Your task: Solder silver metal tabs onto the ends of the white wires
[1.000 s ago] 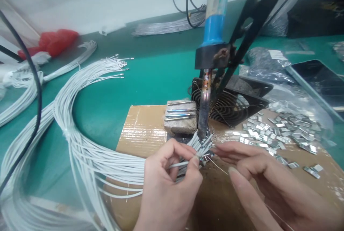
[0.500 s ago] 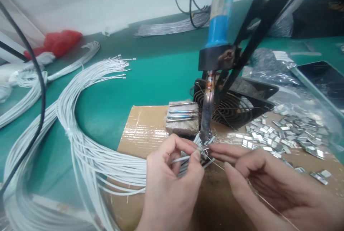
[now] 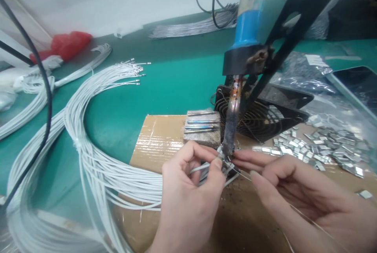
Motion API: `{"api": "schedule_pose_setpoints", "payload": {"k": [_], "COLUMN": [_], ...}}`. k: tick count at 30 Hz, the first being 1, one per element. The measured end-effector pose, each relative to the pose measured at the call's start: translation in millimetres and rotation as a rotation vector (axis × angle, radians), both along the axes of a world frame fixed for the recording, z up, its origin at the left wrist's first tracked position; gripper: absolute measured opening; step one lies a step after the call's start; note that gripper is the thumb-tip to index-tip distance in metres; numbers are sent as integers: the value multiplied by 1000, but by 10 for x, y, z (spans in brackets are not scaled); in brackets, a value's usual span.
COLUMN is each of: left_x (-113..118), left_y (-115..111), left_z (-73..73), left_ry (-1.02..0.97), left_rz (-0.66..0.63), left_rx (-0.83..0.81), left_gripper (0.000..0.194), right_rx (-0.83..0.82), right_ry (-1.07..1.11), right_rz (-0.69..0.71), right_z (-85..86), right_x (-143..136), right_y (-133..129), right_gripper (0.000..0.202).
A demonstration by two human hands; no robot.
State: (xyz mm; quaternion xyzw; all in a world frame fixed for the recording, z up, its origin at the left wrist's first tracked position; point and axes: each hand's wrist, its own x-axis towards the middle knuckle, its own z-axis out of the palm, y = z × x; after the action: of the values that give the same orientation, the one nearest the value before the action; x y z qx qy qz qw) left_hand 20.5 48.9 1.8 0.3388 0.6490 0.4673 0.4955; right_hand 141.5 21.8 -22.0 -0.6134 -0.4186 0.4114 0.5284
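A bundle of white wires (image 3: 129,184) spreads left of both hands. Just beyond the fingertips stands a soldering iron (image 3: 231,127). The left hand (image 3: 191,194) pinches one wire (image 3: 196,168); the right hand (image 3: 303,190) loosely holds a thin strand (image 3: 244,175). Apparently soldering; this calls for steady feeding.

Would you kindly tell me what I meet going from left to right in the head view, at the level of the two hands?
White wire bundle → left hand → soldering iron tip → right hand.

Wht wires (image 3: 132,182) lie bunched, w/ thin strand (image 3: 244,175) nrby
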Motion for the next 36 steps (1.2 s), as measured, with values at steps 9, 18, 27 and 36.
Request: {"api": "schedule_pose_setpoints", "payload": {"k": [9, 18, 27, 36], "left_x": [-1, -38, -19, -55], "left_y": [-11, -19, -7, -33], "left_z": [-6, -2, -23, -29], "left_ry": [4, 19, -23, 14], "left_rz": [6, -6, -4, -38], "left_rx": [46, 73, 67, 84], "left_gripper": [12, 14, 14, 13], "right_rx": [31, 30, 30, 45], "right_ry": [41, 69, 68, 61], "right_rz": [-7, 13, -33, 18], "right_z": [-7, 13, 10, 5], "right_x": [-4, -2, -19, 8], "right_y": [20, 15, 11, 32], "right_gripper": [30, 27, 31, 27]}}
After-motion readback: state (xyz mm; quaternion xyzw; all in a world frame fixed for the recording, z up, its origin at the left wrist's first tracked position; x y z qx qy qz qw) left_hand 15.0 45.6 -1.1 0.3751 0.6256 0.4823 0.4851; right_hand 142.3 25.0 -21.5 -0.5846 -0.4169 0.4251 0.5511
